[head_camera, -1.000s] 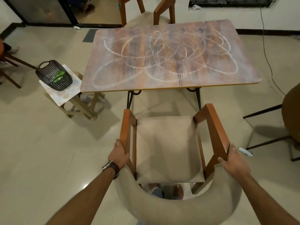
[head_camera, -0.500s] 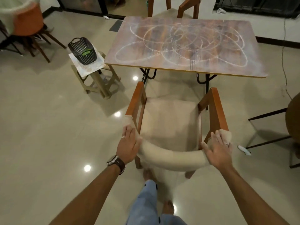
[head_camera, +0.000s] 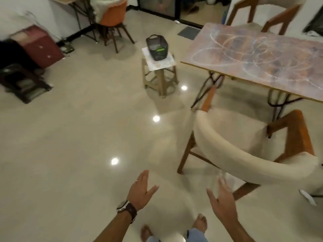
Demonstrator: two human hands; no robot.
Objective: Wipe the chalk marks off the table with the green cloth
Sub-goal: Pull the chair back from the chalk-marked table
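The wooden table at the upper right carries looping white chalk marks across its top. The green cloth shows through the side of a black slatted basket that sits on a small stool left of the table. My left hand and my right hand hover low in the view over bare floor, both open with fingers spread and holding nothing. They are far from the basket and the table.
A beige armchair with wooden arms stands pulled back from the table, just right of my hands. Another chair is behind the table. An orange chair and a red cabinet stand at the far left. My bare feet are below.
Both hands have let go of the armchair's backrest and now hang open. The view has swung left, so the chair and table sit to the right and the stool is ahead.
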